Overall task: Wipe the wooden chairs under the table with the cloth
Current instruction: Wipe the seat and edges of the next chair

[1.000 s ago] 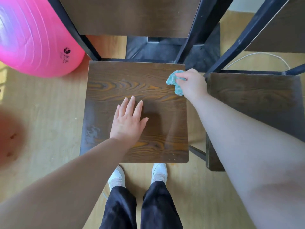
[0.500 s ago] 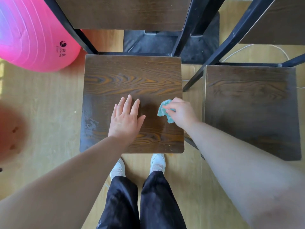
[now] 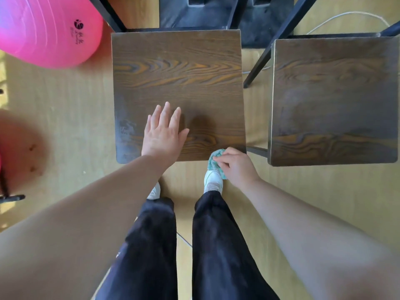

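Note:
A dark wooden chair seat (image 3: 177, 79) with orange grain fills the middle of the view. My left hand (image 3: 162, 133) lies flat on its near part, fingers spread, holding nothing. My right hand (image 3: 234, 166) is shut on a small teal cloth (image 3: 213, 162) at the seat's near right corner, right on the front edge. A second wooden chair seat (image 3: 333, 100) stands to the right, apart from both hands.
A large pink exercise ball (image 3: 45, 29) sits at the upper left on the light wood floor (image 3: 69, 109). Black metal chair legs (image 3: 270, 46) and a dark table base (image 3: 194, 11) stand behind the seats. A white cable (image 3: 346, 15) lies at upper right. My feet are below the seat's front edge.
My right hand has drawn the cloth from the seat's far right corner down the right side to the near right corner. My left hand has stayed flat on the seat.

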`<action>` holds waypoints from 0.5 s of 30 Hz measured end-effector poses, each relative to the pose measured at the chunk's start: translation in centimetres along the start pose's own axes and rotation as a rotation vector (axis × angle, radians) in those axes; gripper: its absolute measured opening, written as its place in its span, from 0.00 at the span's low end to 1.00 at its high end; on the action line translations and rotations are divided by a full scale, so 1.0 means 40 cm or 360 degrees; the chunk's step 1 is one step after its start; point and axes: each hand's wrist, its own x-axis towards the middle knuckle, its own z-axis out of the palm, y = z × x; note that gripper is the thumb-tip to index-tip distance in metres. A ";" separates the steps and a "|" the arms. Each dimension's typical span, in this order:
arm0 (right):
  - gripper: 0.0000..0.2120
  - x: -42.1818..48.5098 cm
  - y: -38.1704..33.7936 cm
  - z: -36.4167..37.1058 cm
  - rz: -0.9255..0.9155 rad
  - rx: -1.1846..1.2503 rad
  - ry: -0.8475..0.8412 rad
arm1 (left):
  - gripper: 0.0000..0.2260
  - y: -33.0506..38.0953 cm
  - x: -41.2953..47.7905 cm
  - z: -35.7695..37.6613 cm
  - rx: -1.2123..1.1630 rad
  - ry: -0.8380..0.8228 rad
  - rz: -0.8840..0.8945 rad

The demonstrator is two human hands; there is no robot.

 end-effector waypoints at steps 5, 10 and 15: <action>0.12 -0.026 -0.011 0.000 0.0269 0.0261 0.0431 | 0.27 -0.044 -0.012 0.028 0.0045 -0.0068 0.0077; 0.13 -0.034 0.005 -0.027 0.0567 0.0297 0.0843 | 0.27 -0.088 -0.011 0.034 0.0073 -0.0068 0.0173; 0.14 -0.032 -0.003 0.027 0.0721 0.0236 0.0797 | 0.27 -0.161 -0.020 0.023 0.0101 -0.0067 0.0201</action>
